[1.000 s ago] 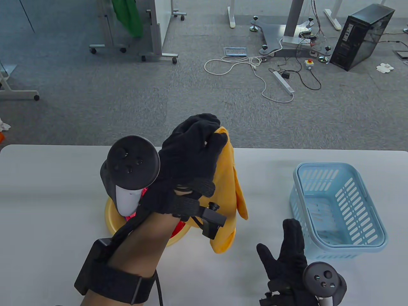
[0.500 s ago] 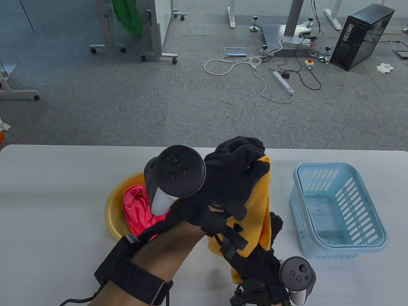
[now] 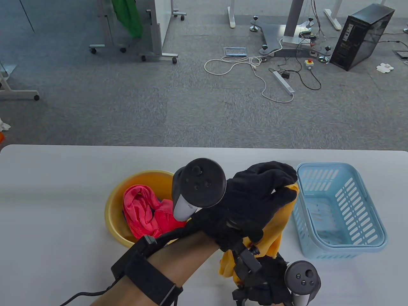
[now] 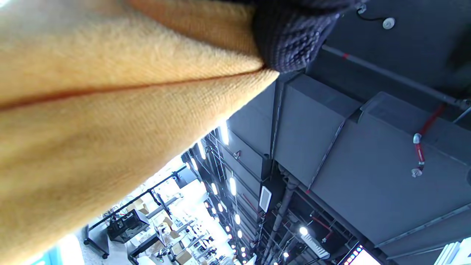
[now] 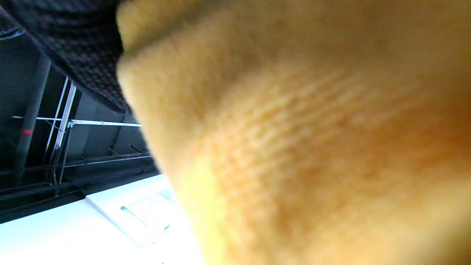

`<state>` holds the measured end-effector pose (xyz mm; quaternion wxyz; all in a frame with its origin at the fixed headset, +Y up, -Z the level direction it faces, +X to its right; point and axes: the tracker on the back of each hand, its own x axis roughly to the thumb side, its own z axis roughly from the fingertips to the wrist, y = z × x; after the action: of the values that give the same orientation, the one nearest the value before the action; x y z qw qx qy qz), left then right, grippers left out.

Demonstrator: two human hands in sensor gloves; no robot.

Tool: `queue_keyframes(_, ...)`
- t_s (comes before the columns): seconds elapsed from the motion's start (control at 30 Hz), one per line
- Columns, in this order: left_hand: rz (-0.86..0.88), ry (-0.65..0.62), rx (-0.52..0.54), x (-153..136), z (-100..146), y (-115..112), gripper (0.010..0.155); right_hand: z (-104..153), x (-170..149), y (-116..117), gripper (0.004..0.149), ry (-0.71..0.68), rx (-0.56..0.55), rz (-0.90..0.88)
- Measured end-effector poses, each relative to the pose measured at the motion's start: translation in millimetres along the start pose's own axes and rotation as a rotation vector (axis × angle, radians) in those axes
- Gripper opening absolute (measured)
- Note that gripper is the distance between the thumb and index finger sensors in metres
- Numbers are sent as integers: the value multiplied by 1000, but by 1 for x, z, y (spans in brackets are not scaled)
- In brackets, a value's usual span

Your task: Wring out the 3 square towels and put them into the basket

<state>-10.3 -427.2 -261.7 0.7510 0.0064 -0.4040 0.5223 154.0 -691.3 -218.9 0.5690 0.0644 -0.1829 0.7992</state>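
**Yellow towel held up beside the basket**

We are working over the table (image 3: pixel 47 197). The blue basket (image 3: pixel 366 220) is sitting on our right, the yellow bowl (image 3: pixel 114 207) with a pink towel (image 3: pixel 143 210) on our left. Between them we are pinching the yellow towel (image 3: pixel 274 232) at its top with our left hand (image 3: pixel 255 197); our right hand (image 3: pixel 274 283) is gripping its lower end. We are seeing no readable writing.

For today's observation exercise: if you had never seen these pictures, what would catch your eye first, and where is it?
First, the yellow towel held up between basin and basket, the left hand gripping its top and the right hand its lower end. Next, the pink towel heaped in the yellow basin to its left, and the blue basket to its right.
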Motion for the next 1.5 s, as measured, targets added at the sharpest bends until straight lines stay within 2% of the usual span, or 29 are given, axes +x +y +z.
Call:
queue_keyframes(0.07, 0, 6, 7, -1, 3, 4, 40, -2, -2, -3, 50, -3, -6, -14)
queue_keyframes(0.2, -6, 6, 53, -6, 11, 17, 40, -4, -7, -15, 43, 35, -23, -6)
queue_keyframes(0.4, 82, 47, 115, -29, 25, 28, 40, -5, -12, -29, 43, 88, -100, -37)
queue_keyframes(0.5, 90, 70, 145, -40, 31, 34, 40, -3, -14, -31, 50, 124, -142, -43)
queue_keyframes(0.57, 117, 91, 159, -46, 37, 37, 40, -5, -15, -34, 80, 131, -135, -40)
queue_keyframes(0.6, 135, 96, 169, -50, 40, 39, 40, -5, -15, -36, 80, 133, -128, -42)
queue_keyframes(0.73, 148, 129, 202, -64, 51, 45, 40, -7, -13, -44, 58, 102, -131, 1)
queue_keyframes(0.9, 134, 207, 278, -102, 70, 49, 40, -7, -8, -54, 53, 90, -149, -48)
queue_keyframes(1.07, 72, 378, 307, -150, 92, 33, 40, -5, 1, -65, 54, 46, -196, -40)
queue_keyframes(1.23, 11, 439, 261, -178, 102, 10, 40, -4, 2, -68, 55, 37, -206, -50)
queue_keyframes(1.37, 72, 472, 215, -193, 105, -14, 40, -6, 2, -67, 55, 32, -191, -50)
queue_keyframes(1.5, 61, 500, 141, -207, 108, -41, 40, -6, 4, -66, 56, 16, -189, -53)
